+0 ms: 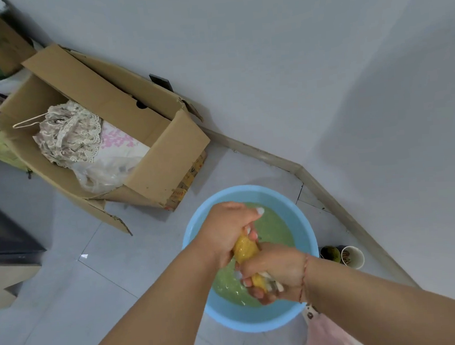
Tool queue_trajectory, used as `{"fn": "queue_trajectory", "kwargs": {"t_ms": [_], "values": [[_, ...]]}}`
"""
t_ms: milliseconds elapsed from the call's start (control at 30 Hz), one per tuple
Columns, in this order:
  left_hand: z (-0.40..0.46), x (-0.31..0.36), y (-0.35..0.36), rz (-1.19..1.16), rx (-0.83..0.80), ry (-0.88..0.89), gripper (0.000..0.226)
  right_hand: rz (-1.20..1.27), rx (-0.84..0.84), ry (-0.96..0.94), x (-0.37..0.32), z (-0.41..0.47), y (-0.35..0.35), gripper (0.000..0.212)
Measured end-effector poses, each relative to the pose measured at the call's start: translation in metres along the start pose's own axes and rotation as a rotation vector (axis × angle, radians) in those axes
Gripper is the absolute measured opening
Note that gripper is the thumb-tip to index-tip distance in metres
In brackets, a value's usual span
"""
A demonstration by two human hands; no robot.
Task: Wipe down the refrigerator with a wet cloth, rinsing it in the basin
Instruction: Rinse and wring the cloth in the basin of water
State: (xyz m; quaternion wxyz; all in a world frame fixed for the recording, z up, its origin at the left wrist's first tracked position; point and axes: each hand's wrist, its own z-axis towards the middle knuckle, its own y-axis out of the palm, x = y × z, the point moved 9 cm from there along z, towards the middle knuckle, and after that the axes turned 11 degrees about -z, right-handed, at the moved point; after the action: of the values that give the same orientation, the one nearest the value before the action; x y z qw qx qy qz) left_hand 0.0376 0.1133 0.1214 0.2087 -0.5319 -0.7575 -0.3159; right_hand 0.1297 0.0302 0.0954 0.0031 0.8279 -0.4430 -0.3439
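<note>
A light blue basin [303, 220] stands on the tiled floor by the wall, holding greenish water. Above the water, a wet yellow cloth [245, 248] is twisted into a tight roll between both hands. My left hand [226, 227] grips its upper end, fingers curled round it. My right hand [276, 273] grips the lower end, where a white part of the cloth sticks out. The refrigerator is not clearly in view.
An open cardboard box [147, 140] with lace fabric and a wire hanger sits left of the basin against the wall. A white paper cup [353, 256] and a dark cup [330, 254] stand to the basin's right. A dark cabinet [0, 233] is at far left.
</note>
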Motion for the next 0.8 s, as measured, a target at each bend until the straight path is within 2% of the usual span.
{"fn": "queue_trajectory", "kwargs": {"t_ms": [33,167,233,300,433,500,633,800], "values": [[0.005,-0.007,-0.006,0.073,0.076,-0.002,0.045,-0.067,0.092,0.111,-0.014,0.014,-0.003,0.016],[0.017,-0.03,-0.024,0.22,0.339,-0.027,0.027,-0.433,0.364,0.129,-0.003,0.043,-0.018,0.014],[0.022,-0.044,-0.03,0.27,0.424,-0.027,0.016,-0.781,0.404,0.115,-0.003,0.052,-0.021,0.009],[0.027,-0.058,-0.036,0.301,0.501,-0.046,0.009,-1.044,0.438,0.109,-0.001,0.061,-0.022,0.024],[0.031,-0.081,-0.048,0.299,0.615,-0.129,0.018,-1.136,0.463,0.128,0.013,0.062,-0.027,0.03],[0.033,-0.087,-0.049,0.28,0.654,-0.163,0.02,-1.107,0.485,0.15,0.019,0.061,-0.034,0.029],[0.031,-0.093,-0.044,0.297,0.672,-0.267,0.011,-1.02,0.503,0.131,0.019,0.053,-0.043,0.027],[0.021,-0.09,-0.039,0.16,0.663,-0.339,0.015,-1.027,0.553,0.1,0.01,0.041,-0.047,0.034]]}}
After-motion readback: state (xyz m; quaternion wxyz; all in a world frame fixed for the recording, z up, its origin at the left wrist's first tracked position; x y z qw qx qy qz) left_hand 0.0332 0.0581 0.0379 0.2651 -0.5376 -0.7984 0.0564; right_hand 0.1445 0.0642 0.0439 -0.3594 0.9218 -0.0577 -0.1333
